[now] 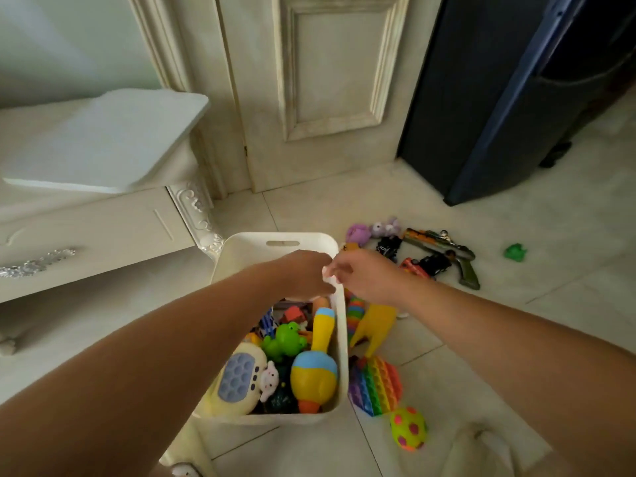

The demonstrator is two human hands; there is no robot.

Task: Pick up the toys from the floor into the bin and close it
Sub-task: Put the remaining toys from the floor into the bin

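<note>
Over the right rim of the bin (247, 249), both hands meet, and the job looks roughly half done. Plenty is already inside: a green frog (284, 340), a yellow-and-blue duck (315, 373) and a push-button game (237, 376), all piled toward the near end.

But look at the floor (309, 208)! Just beside the bin's right wall lie a yellow figure (375, 325), a rainbow pop mat (377, 385) and a spotted ball (408, 428). Farther back sit a purple plush (358, 233), black toy cars (389, 247) and a toy gun (444, 253), with a small green toy (515, 251) well apart on its own. All of that has to go in, and the bin stands open. A white panel (103, 139) on the cabinet (86, 228) may be its lid, though that is a guess.

Now the hands. The left hand (306, 273) reaches in from the lower left, knuckles up, fingers curled downward above the bin's far half. The right hand (364, 277) comes across from the right, fingertips turned toward the left hand, the two nearly touching. Something pale shows where they meet, too small to name. Whether either hand grasps anything, or is letting go, cannot be told.
</note>
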